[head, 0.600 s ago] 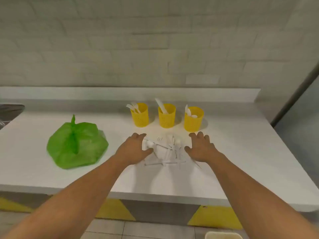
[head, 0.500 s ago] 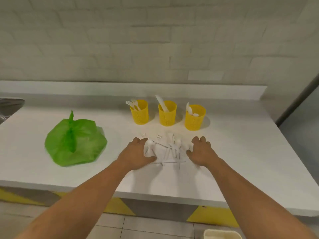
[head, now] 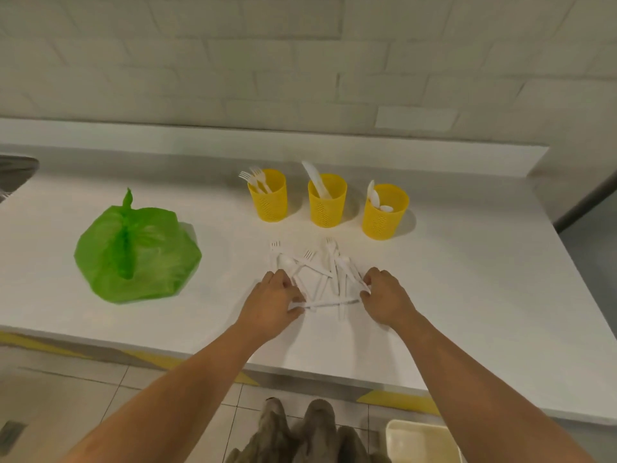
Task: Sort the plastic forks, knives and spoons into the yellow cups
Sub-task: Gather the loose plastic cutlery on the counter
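Cutlery pile [head: 334, 262] at 6 o'clock of yellow cups [head: 327, 208]; left hand [head: 270, 302] at its 8, right hand [head: 384, 297] at 4, both with fingers curled, pinching pieces.

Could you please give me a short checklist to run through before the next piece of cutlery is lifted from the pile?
1. Cups upright, tops open: ok. The fork cup, knife cup and spoon cup stand in a row.
2. One kind per cup: ok, as far as shows.
3. Cutlery to sort is within reach: ok. The loose cutlery pile lies on the counter in front of the cups.
4. A single piece singled out: cannot tell. The left hand and right hand curl their fingers on the pile's edges, where pieces cross.
5. Path to the cups free: ok. The green bag sits off to the left.
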A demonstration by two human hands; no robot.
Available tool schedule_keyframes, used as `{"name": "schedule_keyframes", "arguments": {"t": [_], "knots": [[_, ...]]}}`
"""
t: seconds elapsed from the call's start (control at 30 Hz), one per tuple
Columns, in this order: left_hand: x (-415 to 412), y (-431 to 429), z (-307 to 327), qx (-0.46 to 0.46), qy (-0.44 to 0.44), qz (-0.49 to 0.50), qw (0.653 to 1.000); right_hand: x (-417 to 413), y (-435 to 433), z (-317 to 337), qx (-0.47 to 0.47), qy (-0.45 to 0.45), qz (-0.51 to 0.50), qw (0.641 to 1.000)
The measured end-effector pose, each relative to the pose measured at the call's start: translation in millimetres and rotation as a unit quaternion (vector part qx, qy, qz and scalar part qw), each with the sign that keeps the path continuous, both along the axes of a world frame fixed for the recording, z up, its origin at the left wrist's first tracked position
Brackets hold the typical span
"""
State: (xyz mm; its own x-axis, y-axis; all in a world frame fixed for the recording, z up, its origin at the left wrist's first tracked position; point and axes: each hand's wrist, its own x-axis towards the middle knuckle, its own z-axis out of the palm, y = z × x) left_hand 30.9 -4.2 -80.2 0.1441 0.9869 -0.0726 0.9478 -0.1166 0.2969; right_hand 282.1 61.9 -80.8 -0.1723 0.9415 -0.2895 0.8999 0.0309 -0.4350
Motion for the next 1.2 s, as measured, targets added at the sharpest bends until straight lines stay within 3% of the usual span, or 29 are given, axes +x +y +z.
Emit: {"name": "schedule_keyframes", "arguments": {"t": [0.17,0.33,0.47,0.53,0.7,0.9,1.0,1.13,1.2], "knots": [[-10,17,9,0.067,0.015,-0.050,0.996,-5,2,0,-0.005,0.017,-0.034,0.999],[-20,36,8,0.085,0.022,0.052,0.995,-13,2,3,-0.010,0.035,-0.074,0.997],[-28,33,-2,-0.028,-0.133,0.243,0.961,-32,-3,2,-0.040,0.005,-0.091,0.995],[-30,34,-6,-0.090,-0.182,0.273,0.940,-47,-5,3,-0.049,-0.016,-0.076,0.996],[-26,45,-7,-0.109,-0.186,0.252,0.943,-68,-1,3,-0.021,-0.008,-0.081,0.996],[-18,53,-9,-0.145,-0.254,0.250,0.923,-76,6,4,-0.023,0.027,-0.076,0.996],[-15,57,-11,-0.178,-0.314,0.233,0.903,-87,9,7,-0.039,0.012,-0.052,0.998],[-16,68,-2,-0.223,-0.331,0.239,0.885,-105,8,13,-0.074,-0.048,-0.030,0.996],[-23,76,6,-0.192,-0.299,0.243,0.903,-112,4,18,-0.066,-0.089,-0.026,0.993]]}}
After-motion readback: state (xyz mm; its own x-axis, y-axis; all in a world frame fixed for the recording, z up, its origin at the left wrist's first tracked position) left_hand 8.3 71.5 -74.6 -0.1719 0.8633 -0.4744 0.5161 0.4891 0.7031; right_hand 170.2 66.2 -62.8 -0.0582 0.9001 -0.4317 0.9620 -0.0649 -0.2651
